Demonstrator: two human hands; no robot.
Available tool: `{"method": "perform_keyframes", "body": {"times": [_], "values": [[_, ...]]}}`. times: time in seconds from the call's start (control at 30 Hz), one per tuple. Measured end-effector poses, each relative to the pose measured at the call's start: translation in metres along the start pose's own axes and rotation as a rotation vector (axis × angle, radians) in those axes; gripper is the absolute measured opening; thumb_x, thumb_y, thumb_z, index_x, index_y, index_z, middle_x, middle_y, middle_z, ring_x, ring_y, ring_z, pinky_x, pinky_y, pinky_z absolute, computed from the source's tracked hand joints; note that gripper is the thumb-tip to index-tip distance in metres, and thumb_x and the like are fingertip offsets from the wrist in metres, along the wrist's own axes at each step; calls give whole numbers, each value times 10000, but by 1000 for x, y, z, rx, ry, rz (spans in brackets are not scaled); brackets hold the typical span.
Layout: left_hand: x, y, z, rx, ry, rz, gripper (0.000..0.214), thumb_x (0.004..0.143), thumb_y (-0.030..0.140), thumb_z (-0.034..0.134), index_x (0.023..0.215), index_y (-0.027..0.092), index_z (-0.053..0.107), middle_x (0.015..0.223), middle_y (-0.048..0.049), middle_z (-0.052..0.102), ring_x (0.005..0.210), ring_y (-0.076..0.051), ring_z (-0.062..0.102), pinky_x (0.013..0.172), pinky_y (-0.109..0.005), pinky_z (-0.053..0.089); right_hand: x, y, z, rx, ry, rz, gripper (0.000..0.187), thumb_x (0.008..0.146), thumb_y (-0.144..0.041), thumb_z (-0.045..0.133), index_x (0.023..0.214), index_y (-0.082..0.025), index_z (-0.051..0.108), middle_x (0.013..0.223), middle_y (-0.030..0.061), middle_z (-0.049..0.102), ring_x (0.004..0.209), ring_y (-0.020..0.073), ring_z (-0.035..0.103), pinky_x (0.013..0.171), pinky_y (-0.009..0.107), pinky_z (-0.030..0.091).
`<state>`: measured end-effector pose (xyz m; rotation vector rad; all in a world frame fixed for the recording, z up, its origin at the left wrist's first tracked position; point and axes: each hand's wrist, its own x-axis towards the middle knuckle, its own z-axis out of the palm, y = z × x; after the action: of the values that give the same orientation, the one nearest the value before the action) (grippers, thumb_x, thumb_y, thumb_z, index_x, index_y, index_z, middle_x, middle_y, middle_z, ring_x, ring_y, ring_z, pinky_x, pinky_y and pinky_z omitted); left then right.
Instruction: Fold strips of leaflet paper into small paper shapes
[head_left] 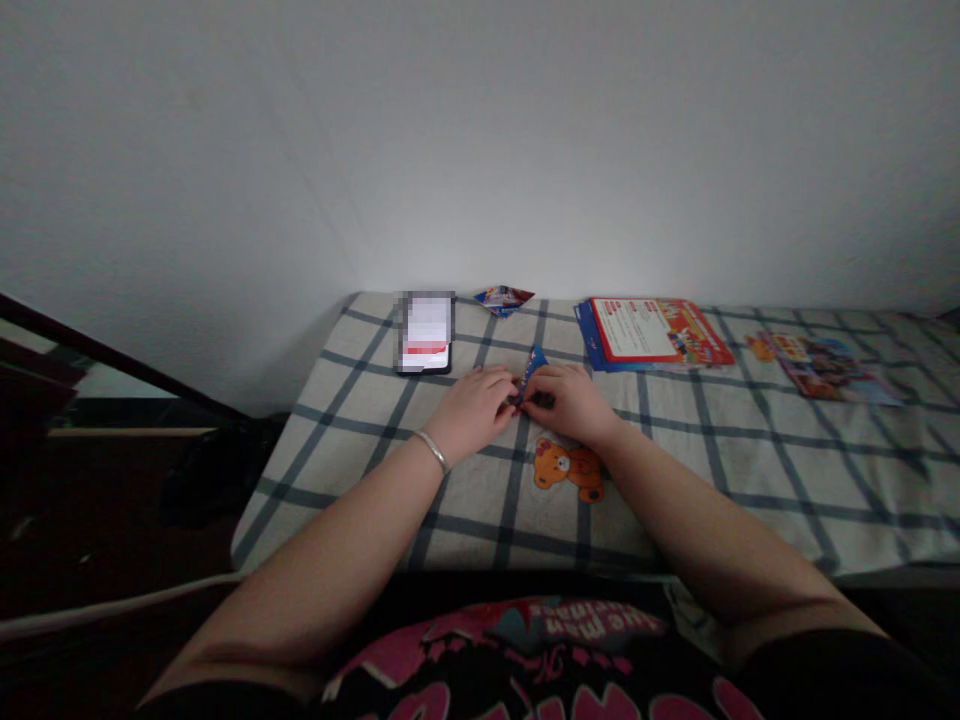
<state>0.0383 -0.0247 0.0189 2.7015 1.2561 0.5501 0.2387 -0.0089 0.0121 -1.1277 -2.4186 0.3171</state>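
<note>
A small folded piece of blue printed paper (535, 360) is pinched between my two hands over the middle of the table. My left hand (478, 400), with a silver bangle at the wrist, has its fingers closed on the paper's left side. From the right, my right hand (566, 398) pinches the same paper, thumb and fingertips close to the left hand's. The paper's lower part is hidden by the fingers; its pointed blue top sticks up between them. Beyond the hands, near the wall, lies another folded paper piece (505, 299), diamond-shaped and multicoloured.
A phone (426, 335) with a lit, blurred screen lies at the back left. Several printed leaflets (637, 330) are stacked right of centre, and a colourful booklet (832, 368) lies farther right. A checked tablecloth (360, 400) with printed bears covers the table, against a white wall (480, 140).
</note>
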Motion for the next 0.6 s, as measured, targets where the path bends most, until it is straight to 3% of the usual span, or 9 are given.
{"method": "perform_keyframes", "body": {"times": [0.2,0.27,0.4,0.6], "values": [[1,2,1,33,43,17,119,845,167,623,960,147,601,1025,-81,642,989,-228,600,898,-377,499,3,2,3,-71,-17,23,48,772,-223,653,819,-217,654,911,32,684,900,217,616,830,358,382],[1,0,0,48,15,83,51,866,166,596,913,158,613,978,-62,636,929,-209,596,841,-350,503,2,1,3,-78,-14,28,47,780,-236,650,824,-219,651,911,27,677,909,218,613,836,360,377],[2,-3,-7,124,-56,278,96,899,189,566,888,183,661,948,-38,654,945,-207,578,860,-350,474,2,-1,2,-87,-16,33,51,786,-240,654,832,-219,649,918,22,671,919,215,609,851,360,371],[1,-2,-11,210,-57,278,172,906,189,559,1021,214,684,1001,-21,672,967,-201,565,896,-357,437,3,1,-1,-175,-4,91,101,828,-276,633,902,-219,671,968,50,669,956,239,584,869,381,376]]}}
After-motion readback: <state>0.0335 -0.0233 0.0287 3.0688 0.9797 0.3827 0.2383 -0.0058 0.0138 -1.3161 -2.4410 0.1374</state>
